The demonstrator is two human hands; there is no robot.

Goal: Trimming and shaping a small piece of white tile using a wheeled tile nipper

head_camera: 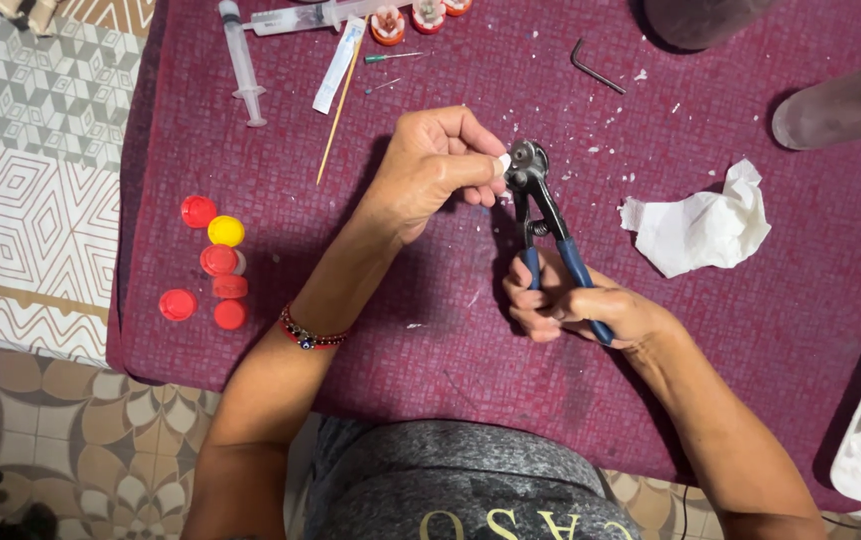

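White piece [503,162] between pincer [527,165] jaws

The left hand [435,165] pinches with thumb and fingertips, wrist bent inward. Just below that grip, the right hand [575,305] is curled closed, forearm angled outward.

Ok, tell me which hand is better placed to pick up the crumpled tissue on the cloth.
Probably the right hand. The crumpled tissue lies on its side of the purple cloth, closer to it, though it grips the blue-handled nippers. The left hand is farther away and pinches a small white piece.
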